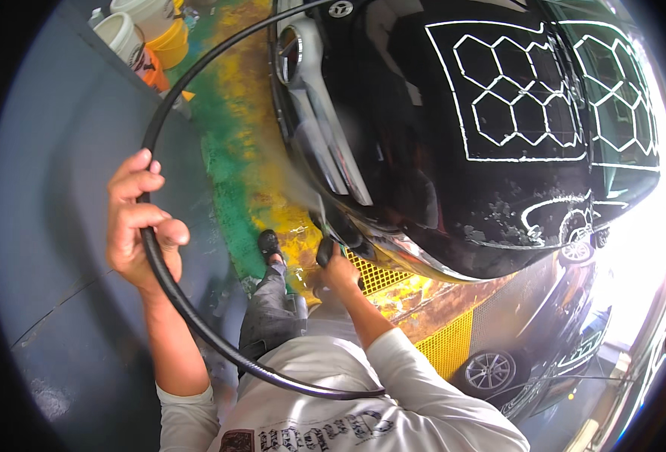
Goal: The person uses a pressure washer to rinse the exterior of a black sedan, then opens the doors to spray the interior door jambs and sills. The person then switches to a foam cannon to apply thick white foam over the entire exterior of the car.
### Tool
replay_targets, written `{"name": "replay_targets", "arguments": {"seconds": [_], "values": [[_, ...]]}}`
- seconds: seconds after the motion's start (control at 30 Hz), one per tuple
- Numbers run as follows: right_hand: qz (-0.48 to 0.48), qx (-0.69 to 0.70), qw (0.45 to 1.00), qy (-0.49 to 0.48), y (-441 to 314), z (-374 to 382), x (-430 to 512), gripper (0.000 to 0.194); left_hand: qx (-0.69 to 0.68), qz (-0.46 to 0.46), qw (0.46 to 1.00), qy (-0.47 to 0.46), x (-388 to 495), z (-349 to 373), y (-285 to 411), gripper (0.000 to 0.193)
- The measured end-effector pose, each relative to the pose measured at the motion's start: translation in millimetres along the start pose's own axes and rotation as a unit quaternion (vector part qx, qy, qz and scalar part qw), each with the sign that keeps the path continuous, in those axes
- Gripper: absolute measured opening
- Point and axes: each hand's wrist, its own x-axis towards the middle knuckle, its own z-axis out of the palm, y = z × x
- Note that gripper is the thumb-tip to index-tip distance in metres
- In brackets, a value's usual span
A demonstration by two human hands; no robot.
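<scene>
A thick black hose (pixel 183 302) passes through my raised left hand (pixel 131 240), its fingers wrapped around it. The hose arcs up over the front of a black car (pixel 389 186) and loops down across my shirt. My right hand (pixel 342 273) grips the dark handle of a spray gun (pixel 325 248), low by the car's front bumper. A pale mist leaves its tip towards the chrome-barred grille (pixel 333 152); the trigger is hidden. Water beads and reflected hexagonal lights show on the glossy hood.
A grey wall (pixel 101 192) rises close on my left. White buckets (pixel 119 37) and a yellow bucket (pixel 169 45) stand at its far end. Yellow floor grating (pixel 375 274) lies beside the bumper. A second dark car (pixel 536 361) is parked to the right. The painted floor (pixel 228 186) looks wet.
</scene>
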Motion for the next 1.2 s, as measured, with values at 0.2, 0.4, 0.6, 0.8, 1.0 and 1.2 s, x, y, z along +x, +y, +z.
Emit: {"name": "replay_targets", "arguments": {"seconds": [0.2, 0.4, 0.6, 0.8, 1.0, 1.2], "values": [[0.000, 0.019, 0.998, 0.064, 103, -3, -68, 0.106, 0.008, -0.034, 0.999, -0.003, -38, 47, 16, 0.050], [-0.104, 0.004, 0.991, 0.080, 102, -24, -86, 0.092, 0.010, -0.012, 1.000, 0.007, -61, 86, 64, 0.049], [-0.131, -0.023, 0.991, 0.002, 205, -9, -80, 0.092, 0.079, 0.077, 0.994, 0.009, -105, 127, 154, 0.051], [-0.138, -0.037, 0.990, -0.007, 378, -30, -118, 0.099, 0.092, 0.060, 0.994, 0.000, -196, 207, 250, 0.050], [-0.292, -0.032, 0.955, 0.047, 383, -60, -159, 0.098, 0.070, 0.050, 0.995, 0.056, -214, 234, 314, 0.051], [-0.233, -0.041, 0.972, -0.007, 465, -65, -168, 0.097, 0.086, 0.084, 0.991, 0.056, -231, 234, 364, 0.053]]}}
